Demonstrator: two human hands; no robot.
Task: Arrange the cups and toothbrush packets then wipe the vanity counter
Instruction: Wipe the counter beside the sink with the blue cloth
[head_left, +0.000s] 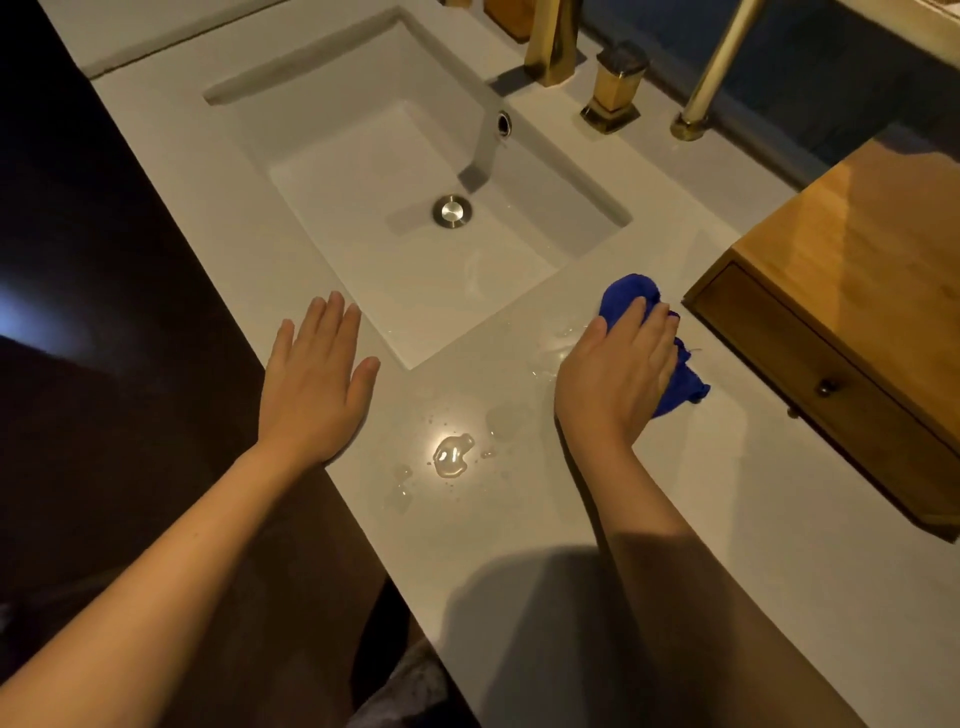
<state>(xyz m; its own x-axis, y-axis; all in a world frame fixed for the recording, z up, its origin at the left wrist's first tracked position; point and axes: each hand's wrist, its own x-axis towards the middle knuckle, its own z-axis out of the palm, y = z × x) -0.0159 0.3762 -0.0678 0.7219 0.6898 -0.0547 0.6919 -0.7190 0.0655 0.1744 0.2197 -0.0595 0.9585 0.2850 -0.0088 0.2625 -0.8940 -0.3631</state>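
Note:
My right hand (618, 376) presses a crumpled blue cloth (631, 293) flat onto the white vanity counter (519, 519), just right of the sink's near corner. The cloth sticks out beyond my fingers and at the right side of my palm. My left hand (317, 376) rests flat with fingers spread on the counter's front edge, left of the sink corner, holding nothing. A small puddle of water (453, 456) and scattered droplets lie on the counter between my two hands. No cups or toothbrush packets are visible.
A rectangular white sink (415, 171) with a metal drain (452, 210) fills the middle. Gold faucet (553, 41), gold handle (613, 88) and a gold pole (711, 78) stand behind it. A wooden drawer box (841, 332) sits on the counter close to the cloth's right.

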